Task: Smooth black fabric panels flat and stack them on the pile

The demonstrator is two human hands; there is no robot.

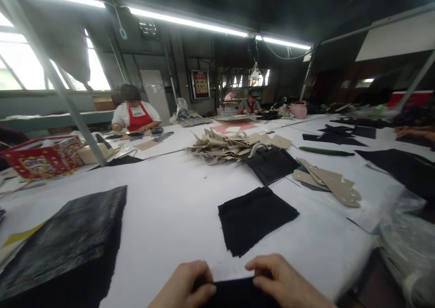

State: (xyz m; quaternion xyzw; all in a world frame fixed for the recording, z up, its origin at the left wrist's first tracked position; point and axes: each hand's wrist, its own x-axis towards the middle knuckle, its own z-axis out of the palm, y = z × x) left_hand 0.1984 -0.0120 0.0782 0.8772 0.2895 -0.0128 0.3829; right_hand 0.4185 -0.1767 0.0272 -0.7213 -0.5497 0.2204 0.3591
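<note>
At the bottom edge of the view, my left hand [185,285] and my right hand [282,283] both pinch the top edge of a black fabric piece [234,292] held between them; most of it is cut off below the frame. Just beyond my hands a small stack of black fabric squares [254,217] lies on the white table [176,199].
A large dark sheet [68,240] covers the near left. Farther off lie a pile of beige cut pieces [231,144], a black bag panel [270,163], beige strips [331,183] and a red box [44,156]. Clear plastic [408,244] hangs at the right. Other people work at the far tables.
</note>
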